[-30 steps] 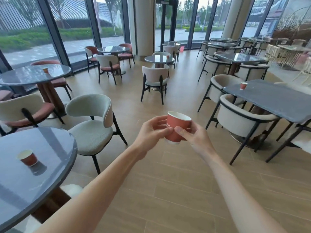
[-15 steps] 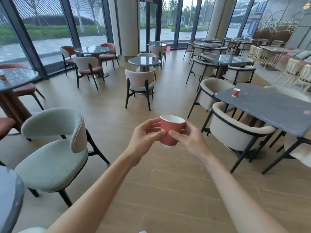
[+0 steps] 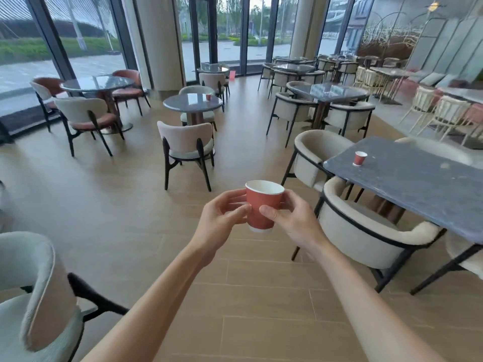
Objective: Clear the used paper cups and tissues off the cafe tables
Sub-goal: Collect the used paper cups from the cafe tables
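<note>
Fingers (image 3: pixel 235 211) of both hands curl round a red cup (image 3: pixel 263 205), left hand (image 3: pixel 222 223) and right hand (image 3: pixel 295 222) gripping it upright out over the floor. Off right of them, another cup (image 3: pixel 360 158) sits on a dark tabletop (image 3: pixel 418 178); a third (image 3: pixel 208 97) on a round tabletop (image 3: pixel 192 102) further ahead.

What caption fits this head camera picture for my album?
Both hands, left hand and right hand, hold a red paper cup in a cafe.

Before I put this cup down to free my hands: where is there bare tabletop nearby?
The dark rectangular table on the right is mostly bare around its single red cup. The round table ahead is bare left of its cup. Armchairs crowd the rectangular table's near edge.
</note>
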The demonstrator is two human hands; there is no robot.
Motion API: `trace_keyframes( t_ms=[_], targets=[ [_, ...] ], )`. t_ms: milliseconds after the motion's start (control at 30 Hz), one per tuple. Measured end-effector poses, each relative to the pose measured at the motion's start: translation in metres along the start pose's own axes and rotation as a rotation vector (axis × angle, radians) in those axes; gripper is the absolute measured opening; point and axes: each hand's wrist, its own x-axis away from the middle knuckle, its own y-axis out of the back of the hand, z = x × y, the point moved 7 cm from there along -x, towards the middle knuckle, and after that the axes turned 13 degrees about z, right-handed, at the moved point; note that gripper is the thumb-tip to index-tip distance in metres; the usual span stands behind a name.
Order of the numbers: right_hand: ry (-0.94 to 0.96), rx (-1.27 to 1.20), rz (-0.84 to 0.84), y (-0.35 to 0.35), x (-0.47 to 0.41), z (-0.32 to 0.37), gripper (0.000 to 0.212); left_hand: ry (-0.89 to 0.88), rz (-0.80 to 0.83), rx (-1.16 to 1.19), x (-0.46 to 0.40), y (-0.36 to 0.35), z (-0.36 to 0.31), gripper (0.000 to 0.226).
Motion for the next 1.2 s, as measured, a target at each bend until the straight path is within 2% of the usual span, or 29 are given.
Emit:
trace_keyframes(
  t_ms=[133, 267, 367, 633, 1000, 1200],
  targets=[
    [0.011, -0.012, -0.039, 0.033, -0.064, -0.025, 0.06, 0.007, 0.075, -0.052, -0.076, 0.005, 0.012, 0.032],
    [0.015, 0.004, -0.061, 0.069, -0.145, -0.062, 0.053, 0.013, 0.069, -0.08, -0.165, 0.015, 0.036, 0.033],
    [0.032, 0.011, -0.059, 0.096, -0.214, -0.087, 0.055, 0.023, 0.057, -0.093, -0.237, 0.026, 0.049, 0.033],
    [0.025, 0.031, -0.005, 0.165, -0.394, -0.116, 0.053, 0.037, 0.028, -0.08, -0.417, 0.06, 0.058, 0.03],
    [-0.01, 0.096, 0.021, 0.209, -0.637, -0.189, 0.054, 0.024, 0.021, -0.034, -0.659, 0.155, 0.127, 0.028],
    [-0.034, 0.117, -0.053, 0.24, -0.796, -0.21, 0.056, 0.02, 0.025, -0.028, -0.822, 0.223, 0.147, 0.027]
  ],
)
